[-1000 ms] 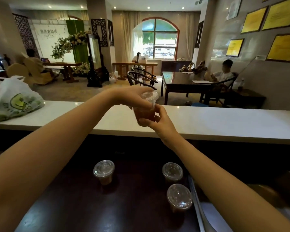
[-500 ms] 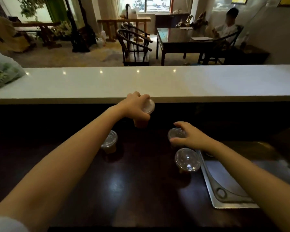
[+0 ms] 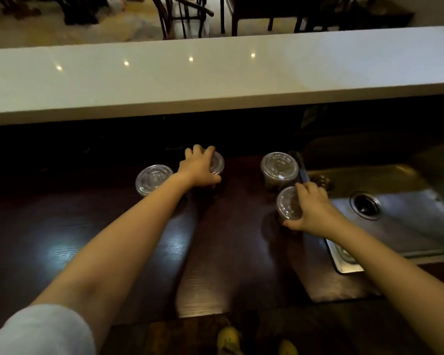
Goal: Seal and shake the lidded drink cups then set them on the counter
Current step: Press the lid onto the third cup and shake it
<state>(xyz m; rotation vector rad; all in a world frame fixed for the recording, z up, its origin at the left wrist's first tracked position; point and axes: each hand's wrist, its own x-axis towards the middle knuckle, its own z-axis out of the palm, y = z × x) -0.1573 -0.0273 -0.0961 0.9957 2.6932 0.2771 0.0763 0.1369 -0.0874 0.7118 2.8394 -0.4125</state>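
Observation:
Several clear lidded cups of brown drink stand on the dark wooden counter [image 3: 113, 239]. My left hand [image 3: 199, 166] grips one cup [image 3: 218, 163] by its lid and side at the back middle, resting on the counter. Another cup [image 3: 153, 178] stands just left of that hand, untouched. My right hand [image 3: 310, 210] wraps around the near right cup [image 3: 287, 204], fingers on its rim and side. A further cup [image 3: 279, 167] stands behind it, free.
A steel sink [image 3: 395, 213] with a drain lies right of the cups. A raised white ledge [image 3: 215, 73] runs across the back. Chairs and tables stand on the floor beyond it. Yellow shoe tips [image 3: 228, 339] show at the bottom.
My left hand brought the cup down from above the white ledge onto the dark counter. My right hand left that cup, reached toward the back right cup, then closed on the near right one.

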